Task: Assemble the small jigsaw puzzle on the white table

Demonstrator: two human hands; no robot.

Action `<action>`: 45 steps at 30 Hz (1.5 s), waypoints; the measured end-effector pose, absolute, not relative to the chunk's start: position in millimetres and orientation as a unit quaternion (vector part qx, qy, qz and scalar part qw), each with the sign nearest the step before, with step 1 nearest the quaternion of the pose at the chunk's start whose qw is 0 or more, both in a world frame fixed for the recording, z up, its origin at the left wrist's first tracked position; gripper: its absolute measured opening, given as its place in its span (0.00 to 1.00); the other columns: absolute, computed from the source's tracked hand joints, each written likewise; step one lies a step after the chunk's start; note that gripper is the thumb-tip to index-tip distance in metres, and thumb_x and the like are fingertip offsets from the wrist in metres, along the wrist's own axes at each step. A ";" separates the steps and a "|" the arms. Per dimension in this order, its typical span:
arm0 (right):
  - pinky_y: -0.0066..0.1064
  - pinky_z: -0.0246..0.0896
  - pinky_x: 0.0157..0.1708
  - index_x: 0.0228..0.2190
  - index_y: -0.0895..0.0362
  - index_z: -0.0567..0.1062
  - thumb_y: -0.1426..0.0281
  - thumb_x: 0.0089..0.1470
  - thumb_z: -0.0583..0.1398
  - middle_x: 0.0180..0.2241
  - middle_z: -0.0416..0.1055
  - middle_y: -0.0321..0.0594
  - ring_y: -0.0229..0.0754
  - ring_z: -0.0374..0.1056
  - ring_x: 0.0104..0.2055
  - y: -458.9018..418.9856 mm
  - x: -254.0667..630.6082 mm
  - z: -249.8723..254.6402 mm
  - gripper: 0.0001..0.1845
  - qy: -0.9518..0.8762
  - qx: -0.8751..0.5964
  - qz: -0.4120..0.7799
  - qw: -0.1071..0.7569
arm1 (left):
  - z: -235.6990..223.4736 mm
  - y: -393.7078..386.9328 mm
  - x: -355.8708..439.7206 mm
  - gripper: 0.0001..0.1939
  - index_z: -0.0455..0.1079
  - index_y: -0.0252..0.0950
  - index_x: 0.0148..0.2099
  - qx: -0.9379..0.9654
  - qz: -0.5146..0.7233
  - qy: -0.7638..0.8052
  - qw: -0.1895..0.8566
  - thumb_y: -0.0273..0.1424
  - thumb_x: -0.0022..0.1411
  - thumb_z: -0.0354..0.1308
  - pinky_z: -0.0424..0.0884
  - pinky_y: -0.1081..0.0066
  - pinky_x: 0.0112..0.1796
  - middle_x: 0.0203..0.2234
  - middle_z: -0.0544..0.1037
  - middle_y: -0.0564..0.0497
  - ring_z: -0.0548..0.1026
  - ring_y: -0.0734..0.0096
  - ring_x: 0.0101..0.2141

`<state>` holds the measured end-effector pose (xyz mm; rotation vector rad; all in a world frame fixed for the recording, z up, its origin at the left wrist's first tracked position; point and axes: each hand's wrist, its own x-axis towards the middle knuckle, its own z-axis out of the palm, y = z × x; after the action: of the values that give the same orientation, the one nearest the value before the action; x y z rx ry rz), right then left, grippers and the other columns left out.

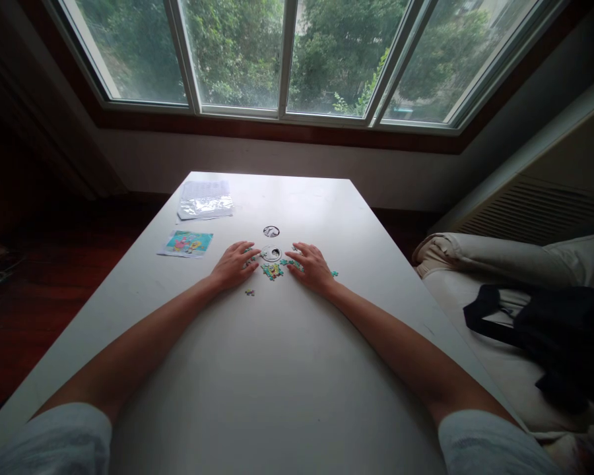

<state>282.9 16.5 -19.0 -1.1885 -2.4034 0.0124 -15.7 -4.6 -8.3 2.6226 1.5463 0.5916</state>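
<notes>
My left hand (234, 265) rests on the white table (277, 369) with its fingers spread, touching some small jigsaw pieces. Opposite it, my right hand (311, 266) lies with fingers apart over more teal pieces, partly hiding them. Between the two sits a small heap of colourful jigsaw pieces (272, 271). Just beyond the heap is a round, pale-rimmed disc (267, 258) with a dark spot; its kind is unclear. A second round black-and-white disc (271, 231) lies farther back. A few loose pieces (249, 292) are nearer me, and a teal piece (334, 273) lies by my right wrist.
A colourful picture sheet (191, 243) lies at the table's left, with a clear plastic sleeve of papers (206, 199) behind it. To the right stands a pale padded seat (455, 303) with a dark bag (564, 330) on it. Windows (237, 53) are beyond the table.
</notes>
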 end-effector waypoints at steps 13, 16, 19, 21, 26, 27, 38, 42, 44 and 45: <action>0.52 0.44 0.70 0.57 0.50 0.75 0.57 0.66 0.55 0.65 0.63 0.44 0.52 0.54 0.69 9.1 281.3 -13.0 0.23 -0.879 -0.435 0.012 0.194 | -13.9 3.0 -10.4 0.30 0.63 0.42 0.68 0.828 0.138 0.543 0.027 0.50 0.71 0.45 0.54 0.51 0.67 0.67 0.63 0.44 0.57 0.52 0.67; 0.50 0.42 0.70 0.60 0.50 0.72 0.56 0.67 0.53 0.66 0.62 0.43 0.51 0.53 0.70 3.5 282.3 -8.8 0.25 -0.871 -0.455 0.020 0.186 | -11.3 -0.8 -10.4 0.31 0.62 0.40 0.69 0.827 0.146 0.541 0.036 0.50 0.71 0.46 0.52 0.50 0.67 0.67 0.62 0.43 0.57 0.52 0.67; 0.51 0.43 0.70 0.60 0.52 0.71 0.56 0.66 0.53 0.66 0.61 0.45 0.53 0.53 0.70 -3.3 289.4 -7.7 0.26 -0.852 -0.486 0.023 0.193 | -8.7 -11.2 -10.6 0.31 0.61 0.42 0.69 0.821 0.155 0.549 0.033 0.50 0.71 0.46 0.51 0.48 0.67 0.68 0.62 0.44 0.56 0.51 0.67; 0.52 0.43 0.69 0.61 0.52 0.70 0.56 0.66 0.52 0.67 0.60 0.47 0.54 0.53 0.69 -8.8 297.9 -9.2 0.27 -0.839 -0.508 0.019 0.193 | -8.3 -21.1 -9.4 0.32 0.60 0.44 0.69 0.805 0.157 0.570 0.034 0.52 0.70 0.46 0.50 0.45 0.67 0.68 0.60 0.44 0.54 0.49 0.68; 0.61 0.40 0.67 0.67 0.52 0.61 0.49 0.65 0.52 0.70 0.51 0.52 0.61 0.45 0.72 -24.5 322.1 -20.3 0.36 -0.786 -0.600 -0.004 0.148 | -14.4 -48.4 -1.9 0.40 0.54 0.47 0.72 0.778 0.147 0.609 0.045 0.59 0.65 0.50 0.42 0.33 0.65 0.73 0.49 0.42 0.45 0.40 0.71; 0.62 0.41 0.66 0.68 0.52 0.58 0.47 0.64 0.51 0.71 0.49 0.54 0.62 0.44 0.73 -27.0 325.9 -22.9 0.39 -0.780 -0.611 0.000 0.135 | -16.3 -52.6 -0.5 0.41 0.52 0.47 0.73 0.775 0.143 0.613 0.045 0.59 0.65 0.50 0.41 0.32 0.64 0.73 0.47 0.42 0.44 0.39 0.71; 0.52 0.40 0.70 0.71 0.55 0.50 0.39 0.60 0.51 0.74 0.39 0.52 0.59 0.36 0.75 -6.4 319.7 -24.8 0.50 -0.844 -0.527 0.032 0.097 | -21.9 -23.6 -18.2 0.40 0.48 0.41 0.75 0.794 0.117 0.594 0.056 0.55 0.69 0.46 0.44 0.46 0.68 0.73 0.47 0.41 0.45 0.47 0.72; 0.53 0.40 0.70 0.71 0.53 0.50 0.39 0.60 0.52 0.74 0.38 0.52 0.59 0.35 0.75 8.2 310.9 -21.7 0.49 -0.852 -0.512 0.041 0.095 | -21.3 -6.3 -24.9 0.40 0.48 0.41 0.75 0.823 0.095 0.556 0.063 0.56 0.69 0.44 0.43 0.49 0.69 0.74 0.46 0.42 0.45 0.50 0.72; 0.55 0.39 0.70 0.71 0.52 0.52 0.39 0.60 0.51 0.74 0.38 0.51 0.59 0.35 0.75 13.7 305.9 -20.5 0.48 -0.851 -0.514 0.045 0.093 | -22.1 0.6 -24.8 0.40 0.48 0.41 0.75 0.831 0.092 0.544 0.064 0.55 0.69 0.44 0.43 0.50 0.69 0.74 0.47 0.42 0.45 0.51 0.72; 0.55 0.38 0.70 0.71 0.51 0.53 0.39 0.60 0.51 0.74 0.38 0.51 0.59 0.35 0.75 16.0 303.0 -20.0 0.47 -0.851 -0.515 0.047 0.091 | -22.7 3.8 -24.1 0.39 0.48 0.41 0.75 0.834 0.090 0.540 0.064 0.55 0.70 0.44 0.43 0.50 0.69 0.73 0.47 0.43 0.45 0.52 0.72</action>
<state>303.0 16.0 -20.0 -1.5316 -2.5277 0.1391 -24.1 3.8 -22.7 2.5192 1.6305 0.2725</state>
